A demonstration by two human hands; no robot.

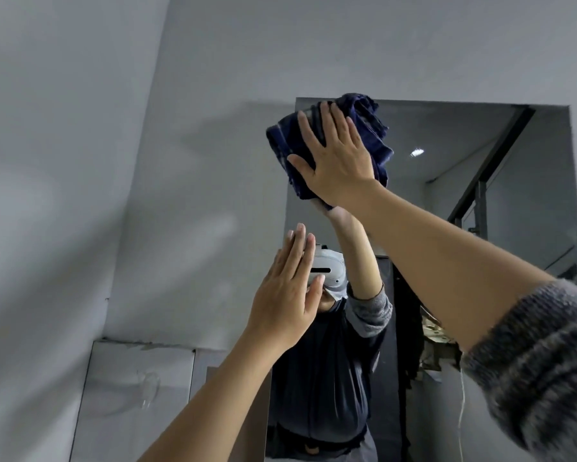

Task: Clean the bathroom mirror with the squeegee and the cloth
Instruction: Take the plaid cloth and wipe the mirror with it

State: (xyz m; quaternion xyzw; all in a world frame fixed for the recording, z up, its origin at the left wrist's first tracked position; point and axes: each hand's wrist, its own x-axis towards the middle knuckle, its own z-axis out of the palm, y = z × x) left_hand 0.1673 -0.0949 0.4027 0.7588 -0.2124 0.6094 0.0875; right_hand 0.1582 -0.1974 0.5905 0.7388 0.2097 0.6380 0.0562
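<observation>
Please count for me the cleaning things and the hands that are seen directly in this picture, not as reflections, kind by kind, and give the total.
Hands: 2, the left hand open and empty, the right hand pressing the cloth flat on the glass
Dark blue cloth: 1
Mirror: 1
Squeegee: 0 in view
Total: 4

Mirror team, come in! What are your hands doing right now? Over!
Right hand flat, pressing blue cloth on mirror, top-left corner. Left hand open, empty. No squeegee in sight. Nothing blocking.
</observation>
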